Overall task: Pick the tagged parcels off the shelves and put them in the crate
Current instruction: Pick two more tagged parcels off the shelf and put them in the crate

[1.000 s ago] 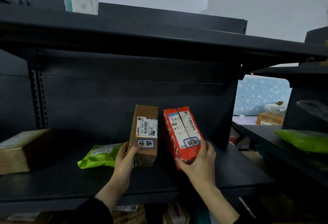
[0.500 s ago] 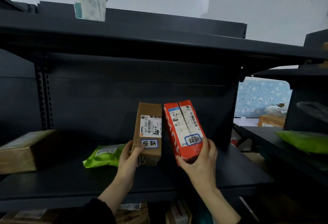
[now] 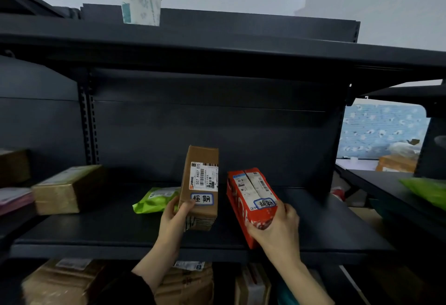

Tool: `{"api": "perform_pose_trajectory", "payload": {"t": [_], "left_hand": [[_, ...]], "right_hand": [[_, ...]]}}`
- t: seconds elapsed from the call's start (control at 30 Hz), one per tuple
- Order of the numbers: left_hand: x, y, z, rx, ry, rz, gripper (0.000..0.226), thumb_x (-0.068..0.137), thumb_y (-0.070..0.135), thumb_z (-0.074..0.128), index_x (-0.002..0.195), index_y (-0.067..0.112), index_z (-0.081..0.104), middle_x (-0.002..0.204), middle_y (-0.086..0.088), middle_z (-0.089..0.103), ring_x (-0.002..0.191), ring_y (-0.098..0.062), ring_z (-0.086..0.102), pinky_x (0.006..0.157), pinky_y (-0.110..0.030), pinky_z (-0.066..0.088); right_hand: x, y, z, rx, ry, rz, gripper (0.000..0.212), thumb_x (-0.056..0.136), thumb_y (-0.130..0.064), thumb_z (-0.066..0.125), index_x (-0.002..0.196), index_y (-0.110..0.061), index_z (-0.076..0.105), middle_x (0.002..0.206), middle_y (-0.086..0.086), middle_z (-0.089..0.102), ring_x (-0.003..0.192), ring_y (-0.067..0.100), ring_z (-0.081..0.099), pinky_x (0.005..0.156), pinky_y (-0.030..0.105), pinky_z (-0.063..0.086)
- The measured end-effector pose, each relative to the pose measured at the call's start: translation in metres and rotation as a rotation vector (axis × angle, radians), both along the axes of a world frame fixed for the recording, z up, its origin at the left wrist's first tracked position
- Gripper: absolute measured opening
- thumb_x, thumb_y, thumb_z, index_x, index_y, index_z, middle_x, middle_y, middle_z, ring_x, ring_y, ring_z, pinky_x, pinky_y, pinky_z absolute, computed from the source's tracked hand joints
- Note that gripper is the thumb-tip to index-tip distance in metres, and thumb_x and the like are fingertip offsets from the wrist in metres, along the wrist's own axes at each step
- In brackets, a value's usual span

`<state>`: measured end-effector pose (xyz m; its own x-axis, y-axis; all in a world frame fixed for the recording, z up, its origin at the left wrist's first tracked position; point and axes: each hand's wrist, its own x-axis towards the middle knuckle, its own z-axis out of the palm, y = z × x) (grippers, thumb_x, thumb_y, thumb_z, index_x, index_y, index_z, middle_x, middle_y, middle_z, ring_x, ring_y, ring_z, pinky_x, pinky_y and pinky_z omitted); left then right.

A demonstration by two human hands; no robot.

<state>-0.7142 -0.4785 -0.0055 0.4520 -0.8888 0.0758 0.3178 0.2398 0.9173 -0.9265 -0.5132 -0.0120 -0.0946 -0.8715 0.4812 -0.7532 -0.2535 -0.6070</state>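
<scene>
Two tagged parcels in hand, both over the middle dark metal shelf (image 3: 120, 227). Tall brown cardboard box (image 3: 201, 184) with a white shipping label and a blue-bordered handwritten tag: left hand (image 3: 175, 217) wraps its lower left edge, thumb on the front face beside the tag. Long axis near vertical, label and tag face the camera. Likely held that way to check the tag before pulling.

Red wrapped box (image 3: 251, 204) with white labels and the same kind of tag: right hand (image 3: 275, 227) closed around its lower end, fingers curled over the bottom corner. Long axis tilted, top leaning left and away, tag face up toward the camera. It appears lifted clear of the shelf and overhangs the front edge; probably coming out.

Cannot tell whether the brown box's base rests on the shelf.

No crate in view.

Left of the brown box: green plastic mailer bag (image 3: 154, 198) lying flat; further left, a taped brown carton (image 3: 65, 189). White paper cup (image 3: 140, 0) on the top shelf.
</scene>
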Motion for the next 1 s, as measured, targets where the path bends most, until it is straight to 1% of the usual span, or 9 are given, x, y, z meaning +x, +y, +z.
{"api": "perform_pose_trajectory", "payload": {"t": [0.1,0.2,0.27,0.37,0.5,0.6,0.77,0.9,1.0], "left_hand": [[-0.005,-0.001,-0.003,0.015,-0.001,-0.014,0.062,0.082,0.023,0.069,0.138,0.013,0.043,0.122,-0.013,0.062,0.109,-0.030,0.061,0.098,-0.046,0.047],[-0.010,-0.004,-0.005,0.024,0.010,-0.003,0.064,0.082,0.021,0.069,0.139,0.011,0.041,0.120,-0.014,0.063,0.100,-0.025,0.063,0.080,-0.036,0.050],[-0.013,-0.006,-0.005,0.035,0.018,-0.002,0.065,0.082,0.020,0.069,0.139,0.012,0.040,0.119,-0.014,0.062,0.096,-0.023,0.063,0.073,-0.032,0.049],[-0.015,-0.008,-0.005,0.049,0.014,-0.010,0.064,0.082,0.020,0.069,0.140,0.012,0.041,0.121,-0.015,0.063,0.101,-0.027,0.063,0.081,-0.036,0.049],[-0.019,-0.008,-0.009,0.058,-0.003,-0.034,0.059,0.083,0.021,0.068,0.137,0.012,0.044,0.118,-0.015,0.064,0.103,-0.030,0.063,0.085,-0.040,0.051],[-0.024,-0.007,-0.013,0.061,-0.007,-0.051,0.056,0.083,0.021,0.068,0.134,0.011,0.046,0.116,-0.015,0.065,0.102,-0.030,0.064,0.086,-0.043,0.052],[-0.028,0.001,-0.019,0.057,-0.005,-0.064,0.058,0.083,0.029,0.067,0.135,0.014,0.046,0.120,-0.014,0.063,0.109,-0.032,0.061,0.099,-0.051,0.047],[-0.014,0.014,-0.017,0.066,0.017,-0.009,0.049,0.084,0.031,0.064,0.128,0.014,0.050,0.116,-0.012,0.065,0.107,-0.031,0.062,0.097,-0.051,0.048],[0.004,0.027,-0.013,0.062,0.007,0.060,0.032,0.083,0.034,0.064,0.112,0.022,0.058,0.111,-0.009,0.067,0.105,-0.028,0.063,0.095,-0.049,0.049]], "right_hand": [[-0.003,0.000,-0.001,0.076,0.022,0.003,0.109,0.059,-0.064,0.072,0.141,-0.008,0.027,0.136,0.010,0.034,0.126,0.025,0.033,0.100,0.034,0.041],[-0.010,-0.001,0.004,0.156,0.046,0.052,0.116,0.061,-0.080,0.054,0.146,-0.008,0.018,0.141,0.011,0.030,0.131,0.026,0.029,0.103,0.037,0.038],[-0.017,-0.005,0.010,0.218,-0.091,0.077,0.116,0.061,-0.085,0.038,0.146,-0.009,0.019,0.144,0.014,0.030,0.133,0.027,0.030,0.105,0.039,0.036],[-0.029,-0.019,0.018,0.392,-0.481,0.120,0.093,0.077,-0.067,0.051,0.145,-0.008,0.026,0.142,0.016,0.041,0.127,0.030,0.045,0.102,0.042,0.042],[-0.037,-0.023,0.017,0.643,-0.736,0.278,0.038,0.081,-0.039,0.066,0.105,-0.010,0.062,0.084,0.005,0.072,0.078,0.018,0.067,0.060,0.028,0.049],[-0.032,-0.018,0.004,0.569,-0.810,0.308,0.021,0.083,-0.037,0.064,0.090,-0.017,0.064,0.074,0.002,0.074,0.071,0.017,0.070,0.056,0.027,0.049],[-0.007,-0.002,-0.008,0.410,-0.812,0.420,0.012,0.093,-0.032,0.053,0.089,-0.027,0.063,0.077,-0.004,0.075,0.070,0.010,0.072,0.057,0.019,0.051],[0.011,0.006,-0.005,0.359,-0.797,0.517,0.010,0.094,-0.032,0.050,0.094,-0.035,0.060,0.091,-0.006,0.071,0.076,0.007,0.071,0.060,0.018,0.052],[0.028,0.011,0.000,0.307,-0.768,0.621,0.022,0.092,-0.033,0.050,0.113,-0.035,0.055,0.102,-0.010,0.068,0.083,0.001,0.069,0.059,0.013,0.052]]}}
